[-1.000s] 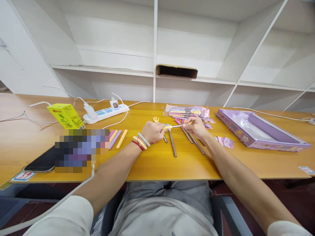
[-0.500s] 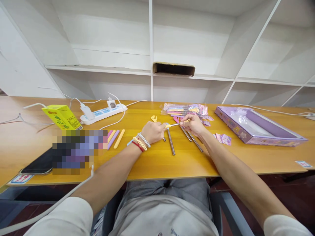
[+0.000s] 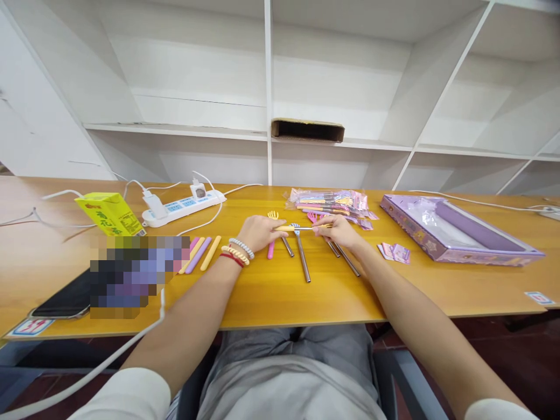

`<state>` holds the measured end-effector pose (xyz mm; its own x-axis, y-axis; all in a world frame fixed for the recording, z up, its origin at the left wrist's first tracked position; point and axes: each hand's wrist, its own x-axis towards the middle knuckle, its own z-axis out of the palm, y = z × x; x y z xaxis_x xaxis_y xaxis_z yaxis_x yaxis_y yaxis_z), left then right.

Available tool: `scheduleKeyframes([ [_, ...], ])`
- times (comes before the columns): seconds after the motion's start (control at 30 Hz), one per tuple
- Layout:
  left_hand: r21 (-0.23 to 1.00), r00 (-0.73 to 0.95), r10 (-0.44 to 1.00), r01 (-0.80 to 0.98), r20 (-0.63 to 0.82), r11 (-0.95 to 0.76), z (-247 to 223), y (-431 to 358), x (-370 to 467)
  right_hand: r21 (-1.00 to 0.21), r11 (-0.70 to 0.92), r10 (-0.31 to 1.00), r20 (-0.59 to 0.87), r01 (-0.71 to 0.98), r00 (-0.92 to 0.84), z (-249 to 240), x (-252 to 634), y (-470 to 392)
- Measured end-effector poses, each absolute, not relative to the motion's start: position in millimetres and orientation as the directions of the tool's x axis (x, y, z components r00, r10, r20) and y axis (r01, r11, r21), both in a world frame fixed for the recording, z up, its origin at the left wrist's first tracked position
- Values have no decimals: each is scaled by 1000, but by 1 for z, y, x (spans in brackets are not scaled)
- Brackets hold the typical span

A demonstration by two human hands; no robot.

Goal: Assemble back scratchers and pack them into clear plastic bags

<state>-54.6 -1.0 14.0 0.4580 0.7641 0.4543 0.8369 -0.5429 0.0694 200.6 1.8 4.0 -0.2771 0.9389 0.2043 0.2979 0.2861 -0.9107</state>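
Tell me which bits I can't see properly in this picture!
All in the head view:
- The ends of the yellow-and-silver stick: the left hand and right hand cover parts of it.
- One end of the black phone: blurry squares cover it.
- Inside the cardboard box: too dark.
- Writing on the little purple cards: too small.
- The right sleeve: cut off by the bottom edge.
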Motion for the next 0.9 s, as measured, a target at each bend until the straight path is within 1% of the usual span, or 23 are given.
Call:
scheduleKeyframes([
  [0.1, 200, 405, 806, 828, 432, -523, 18, 0, -61, -845, 355, 921, 243, 399, -303, 7, 207, 2],
  [0.2, 275, 443, 800, 775, 405, -569, 22, -5, -59, -784, 415, 901, 286, 462, -326, 8, 210, 1],
  [0.3, 327, 500, 777, 713, 383, -620, 24, -12, -55, -746, 464, 876, 307, 478, -371, 7, 209, -3],
  [0.33, 344, 514, 772, 696, 374, -631, 25, -14, -53, -757, 450, 881, 288, 474, -377, 6, 208, -4],
  [0.43, 397, 541, 767, 656, 345, -641, 25, -19, -52, -835, 343, 914, 191, 430, -358, 4, 205, -6],
  [0.5, 412, 553, 763, 643, 333, -646, 25, -20, -52, -876, 297, 924, 163, 379, -347, 4, 203, -6],
  [0.57, 368, 568, 743, 646, 354, -669, 25, -20, -52, -897, 288, 928, 174, 336, -330, 5, 203, -5],
  [0.6, 319, 572, 727, 657, 380, -684, 25, -20, -51, -901, 289, 930, 184, 324, -318, 6, 203, -4],
  [0.7, 113, 574, 665, 711, 478, -694, 25, -20, -48, -900, 308, 932, 221, 309, -286, 9, 205, -4],
  [0.77, 7, 570, 644, 746, 511, -666, 25, -21, -46, -899, 320, 929, 235, 300, -285, 11, 205, -5],
  [0.83, -50, 567, 651, 772, 505, -634, 24, -23, -45, -905, 315, 929, 232, 286, -290, 10, 205, -6],
  [0.9, -77, 563, 671, 791, 482, -607, 23, -24, -43, -912, 296, 935, 215, 285, -283, 9, 204, -6],
])
